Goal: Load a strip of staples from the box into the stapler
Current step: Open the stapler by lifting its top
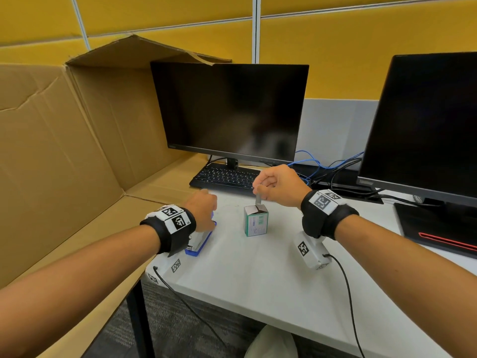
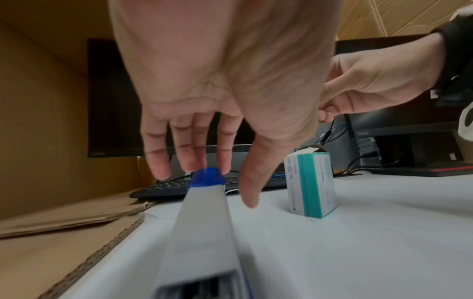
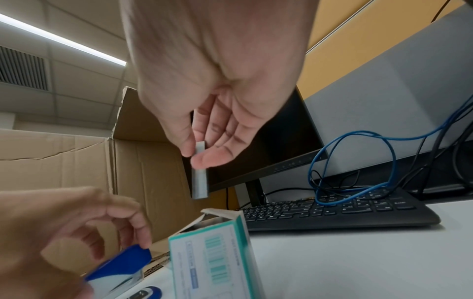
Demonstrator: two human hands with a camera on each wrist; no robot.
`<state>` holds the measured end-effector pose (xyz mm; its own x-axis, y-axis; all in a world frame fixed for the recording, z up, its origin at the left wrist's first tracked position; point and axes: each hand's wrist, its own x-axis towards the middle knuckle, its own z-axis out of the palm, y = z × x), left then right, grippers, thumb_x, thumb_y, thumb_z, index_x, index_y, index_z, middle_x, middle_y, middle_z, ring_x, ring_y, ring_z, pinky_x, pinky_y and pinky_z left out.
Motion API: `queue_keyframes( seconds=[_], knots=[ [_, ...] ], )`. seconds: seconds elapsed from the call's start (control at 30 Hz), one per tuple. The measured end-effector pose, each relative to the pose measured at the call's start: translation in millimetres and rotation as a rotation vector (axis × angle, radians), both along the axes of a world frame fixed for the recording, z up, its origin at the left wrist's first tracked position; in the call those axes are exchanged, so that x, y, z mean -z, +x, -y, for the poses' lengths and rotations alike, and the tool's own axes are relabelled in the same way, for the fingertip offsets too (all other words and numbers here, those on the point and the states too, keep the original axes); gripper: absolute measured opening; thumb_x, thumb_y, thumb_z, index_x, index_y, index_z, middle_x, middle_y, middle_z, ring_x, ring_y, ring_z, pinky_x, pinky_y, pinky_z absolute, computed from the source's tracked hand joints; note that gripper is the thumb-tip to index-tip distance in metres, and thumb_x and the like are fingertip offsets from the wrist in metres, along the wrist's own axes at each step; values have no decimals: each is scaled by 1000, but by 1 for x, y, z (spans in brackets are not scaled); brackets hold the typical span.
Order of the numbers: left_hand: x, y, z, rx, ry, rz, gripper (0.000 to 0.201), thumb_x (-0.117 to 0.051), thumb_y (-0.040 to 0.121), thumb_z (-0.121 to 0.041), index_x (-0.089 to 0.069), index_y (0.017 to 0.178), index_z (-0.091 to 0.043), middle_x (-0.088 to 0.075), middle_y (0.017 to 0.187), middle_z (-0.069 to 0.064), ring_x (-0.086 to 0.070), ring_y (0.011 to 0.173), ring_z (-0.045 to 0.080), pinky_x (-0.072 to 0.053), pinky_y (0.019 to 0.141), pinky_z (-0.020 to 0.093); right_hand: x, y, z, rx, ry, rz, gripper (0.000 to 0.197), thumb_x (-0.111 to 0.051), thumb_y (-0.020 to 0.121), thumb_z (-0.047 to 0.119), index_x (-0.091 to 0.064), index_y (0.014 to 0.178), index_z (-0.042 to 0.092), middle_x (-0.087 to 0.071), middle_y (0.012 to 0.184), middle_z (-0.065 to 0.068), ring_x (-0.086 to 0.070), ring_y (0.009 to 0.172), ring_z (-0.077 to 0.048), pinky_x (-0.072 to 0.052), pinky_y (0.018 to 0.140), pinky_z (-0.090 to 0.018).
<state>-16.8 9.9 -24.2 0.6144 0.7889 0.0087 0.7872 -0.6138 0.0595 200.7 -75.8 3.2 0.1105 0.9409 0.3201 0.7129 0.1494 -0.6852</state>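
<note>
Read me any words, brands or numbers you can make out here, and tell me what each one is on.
"No.35 1M" on the side of the staple box.
"STAPLES", vertical and blurred, probably, on the same side.
"ThinkVision", faint, likely, on the right monitor bezel.
Barcode panel small print on the box: too blurred.
Left monitor logo: too small.
Wrist bands: coded squares; tiny characters unreadable.

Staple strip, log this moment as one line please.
staple strip: clear above box, pinched by right hand | left hand: fingertips at stapler blue tip | stapler: unloaded
</note>
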Motion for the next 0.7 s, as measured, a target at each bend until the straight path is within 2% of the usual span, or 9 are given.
queue_keyframes(
  seconds=[0.1, 0.2, 0.27, 0.37, 0.43, 0.53, 0.63, 0.7],
  knots=[
    [4, -3, 2, -61, -78, -30, 57, -73, 77, -22, -46, 127, -18, -47, 123, 9, -56, 106, 29, -54, 89, 39, 0, -1, 5, -3, -33, -14, 8, -68, 85, 6, -72, 91, 1, -76, 82, -12, -72, 66, -18, -62, 66, -29],
    [5, -2, 5, -82, -97, -12, 61, -72, 77, -17, -42, 130, -17, -50, 122, 11, -58, 104, 29, -55, 89, 40, 0, 1, 8, 12, -76, -6, 7, -68, 82, 1, -70, 88, -2, -76, 81, -16, -74, 68, -20, -62, 68, -32],
    [6, -1, 5, -85, -99, 8, 66, -73, 76, -17, -39, 132, -15, -55, 120, 12, -60, 104, 29, -56, 89, 41, 4, 3, 9, 11, -99, 10, 6, -71, 76, -2, -71, 82, -2, -76, 81, -14, -75, 73, -22, -63, 72, -36],
    [6, -2, 6, -78, -144, 21, 73, -77, 73, -20, -38, 135, -18, -57, 123, 11, -60, 107, 29, -54, 94, 41, 9, 7, 12, 0, -111, 43, 7, -77, 72, 4, -71, 75, 2, -77, 78, -8, -75, 77, -21, -63, 72, -40],
    [5, -2, 11, -32, -160, 1, 67, -77, 72, -18, -47, 131, -18, -59, 122, 8, -60, 105, 26, -54, 94, 38, 10, 10, 14, -3, -128, 40, 13, -82, 71, 10, -71, 73, 3, -77, 75, -6, -75, 75, -17, -63, 71, -38],
    [5, 2, 26, 81, -122, -16, 43, -73, 74, -18, -64, 116, -14, -65, 114, 7, -59, 97, 23, -53, 89, 34, 8, 12, 21, -15, -164, 51, 21, -85, 71, 15, -70, 74, 0, -77, 74, -8, -75, 72, -18, -63, 69, -35],
    [8, 9, 41, 161, -126, 14, 35, -73, 74, -24, -68, 107, -11, -69, 108, 8, -61, 94, 25, -55, 87, 38, 5, 12, 32, -23, -228, 70, 25, -82, 76, 16, -67, 81, -3, -77, 77, -9, -76, 69, -17, -62, 66, -30],
    [9, 17, 50, 200, -139, 33, 33, -73, 76, -25, -68, 106, -12, -67, 110, 7, -57, 91, 22, -54, 84, 34, 4, 14, 42, -20, -290, 90, 26, -79, 80, 18, -63, 87, -2, -77, 80, -7, -76, 68, -16, -62, 66, -29]
  ],
)
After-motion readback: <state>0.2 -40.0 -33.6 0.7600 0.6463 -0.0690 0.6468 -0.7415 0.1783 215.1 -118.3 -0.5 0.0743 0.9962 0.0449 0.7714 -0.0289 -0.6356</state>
